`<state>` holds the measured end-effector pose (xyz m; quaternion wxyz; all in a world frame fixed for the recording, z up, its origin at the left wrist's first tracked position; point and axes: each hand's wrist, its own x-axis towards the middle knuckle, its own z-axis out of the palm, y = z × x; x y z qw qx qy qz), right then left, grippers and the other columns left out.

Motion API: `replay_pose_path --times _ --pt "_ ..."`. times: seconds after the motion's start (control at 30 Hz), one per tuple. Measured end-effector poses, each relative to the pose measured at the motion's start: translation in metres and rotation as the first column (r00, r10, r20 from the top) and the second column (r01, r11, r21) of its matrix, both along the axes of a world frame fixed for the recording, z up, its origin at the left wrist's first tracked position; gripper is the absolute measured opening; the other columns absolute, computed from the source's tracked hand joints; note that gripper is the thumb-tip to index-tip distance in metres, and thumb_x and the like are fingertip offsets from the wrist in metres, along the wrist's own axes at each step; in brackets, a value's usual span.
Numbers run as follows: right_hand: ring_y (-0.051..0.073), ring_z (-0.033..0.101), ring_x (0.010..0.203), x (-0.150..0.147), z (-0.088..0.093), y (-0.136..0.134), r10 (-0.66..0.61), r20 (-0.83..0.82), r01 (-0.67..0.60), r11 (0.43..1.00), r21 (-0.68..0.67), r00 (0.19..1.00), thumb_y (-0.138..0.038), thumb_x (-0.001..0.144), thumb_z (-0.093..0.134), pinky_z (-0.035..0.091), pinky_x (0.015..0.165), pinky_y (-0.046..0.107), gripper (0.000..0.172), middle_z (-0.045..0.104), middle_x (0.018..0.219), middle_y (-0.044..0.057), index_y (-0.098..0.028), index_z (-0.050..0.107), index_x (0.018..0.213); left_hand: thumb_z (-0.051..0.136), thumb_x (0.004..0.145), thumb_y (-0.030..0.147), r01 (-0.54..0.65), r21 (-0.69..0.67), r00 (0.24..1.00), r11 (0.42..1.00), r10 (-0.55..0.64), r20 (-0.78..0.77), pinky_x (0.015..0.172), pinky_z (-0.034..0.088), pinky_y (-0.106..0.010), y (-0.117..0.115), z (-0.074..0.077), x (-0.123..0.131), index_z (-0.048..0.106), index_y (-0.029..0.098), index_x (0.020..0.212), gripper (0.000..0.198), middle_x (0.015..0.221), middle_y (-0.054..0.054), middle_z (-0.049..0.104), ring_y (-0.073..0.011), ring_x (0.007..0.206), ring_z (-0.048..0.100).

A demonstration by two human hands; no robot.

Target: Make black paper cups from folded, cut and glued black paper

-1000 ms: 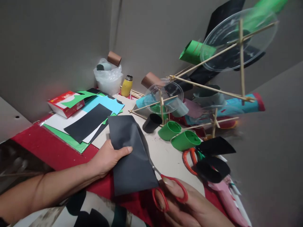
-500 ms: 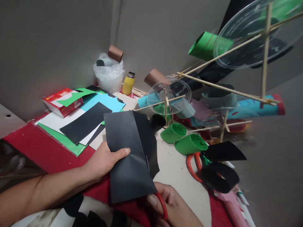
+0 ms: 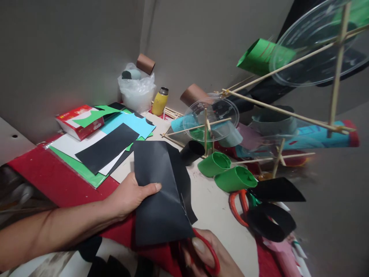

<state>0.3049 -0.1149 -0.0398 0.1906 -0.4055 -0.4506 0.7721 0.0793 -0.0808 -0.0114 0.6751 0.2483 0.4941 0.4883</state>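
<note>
My left hand (image 3: 129, 198) grips a sheet of black paper (image 3: 157, 215) by its left side, thumb flat on top. At the lower right, my right hand (image 3: 213, 254) holds red-handled scissors (image 3: 215, 257). Their blades are mostly hidden under the sheet; a thin bit of metal shows along a cut line near its right side. Right of that line, a curved-edged strip of the black paper (image 3: 184, 184) hangs partly apart from the sheet.
Paper sheets and a red box (image 3: 83, 121) lie at the left. A plastic bag (image 3: 135, 94) and a yellow bottle (image 3: 160, 102) stand behind. Green paper rings (image 3: 235, 181) and orange-handled scissors (image 3: 238, 209) lie at right, below a stick frame (image 3: 276, 104) with clear plastic lids.
My right hand and the red scissors have moved slightly right, with the handles spread wider. More of the cut line shows, and the strip stands further from the sheet. The view has shifted slightly.
</note>
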Motion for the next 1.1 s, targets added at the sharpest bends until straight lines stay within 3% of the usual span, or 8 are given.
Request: replay_pose_path --times 0.17,0.4,0.63,0.87,1.1 --pt "0.004 0.026 0.032 0.001 -0.01 0.002 0.029 0.04 -0.031 0.998 0.052 0.999 -0.072 0.078 0.057 0.02 0.033 0.019 0.056 0.033 0.041 -0.01 -0.018 0.047 0.063 0.083 0.063 0.031 -0.005 -0.017 1.0 1.0 0.005 -0.008 0.068 0.055 -0.033 0.0 -0.002 0.0 0.069 0.016 0.091 0.034 0.086 -0.008 0.074 -0.0228 0.072 0.069" --pt "0.005 0.023 0.039 -0.009 0.005 0.0 -0.078 0.102 0.074 0.996 0.05 0.992 -0.068 0.076 0.063 0.019 0.039 0.02 0.054 0.028 0.046 -0.01 -0.02 0.044 0.063 0.083 0.064 0.03 -0.005 -0.031 1.0 1.0 0.005 0.012 0.068 0.054 -0.032 0.0 -0.002 0.0 0.069 0.016 0.09 0.033 0.085 -0.007 0.074 -0.0212 0.071 0.069" --pt "0.005 0.021 0.04 -0.013 0.002 -0.004 -0.151 0.11 0.147 0.988 0.044 0.982 -0.065 0.077 0.065 0.015 0.04 0.021 0.051 0.029 0.047 -0.01 -0.018 0.049 0.063 0.083 0.062 0.031 -0.031 -0.002 0.999 1.0 0.031 -0.012 0.07 0.054 -0.034 0.001 0.0 0.0 0.068 0.015 0.093 0.038 0.087 -0.009 0.074 -0.0236 0.075 0.069" --pt "0.006 0.029 0.039 -0.012 0.002 -0.001 -0.099 0.087 0.099 0.995 0.002 0.991 -0.066 0.073 0.068 0.024 0.041 0.02 0.051 0.037 0.049 -0.008 -0.018 0.052 0.065 0.081 0.065 0.031 0.015 0.032 0.998 0.999 -0.013 -0.059 0.071 0.054 -0.034 -0.002 -0.003 0.0 0.069 0.016 0.095 0.035 0.087 -0.008 0.075 -0.0239 0.078 0.069" --pt "0.004 0.02 0.039 -0.015 0.003 -0.003 -0.136 0.076 0.136 0.991 0.005 0.988 -0.064 0.074 0.069 0.02 0.039 0.019 0.052 0.029 0.049 -0.01 -0.019 0.046 0.062 0.079 0.068 0.029 0.034 0.028 0.999 0.999 -0.033 -0.041 0.071 0.054 -0.032 -0.006 -0.007 0.003 0.069 0.017 0.094 0.03 0.089 -0.007 0.074 -0.022 0.077 0.068"
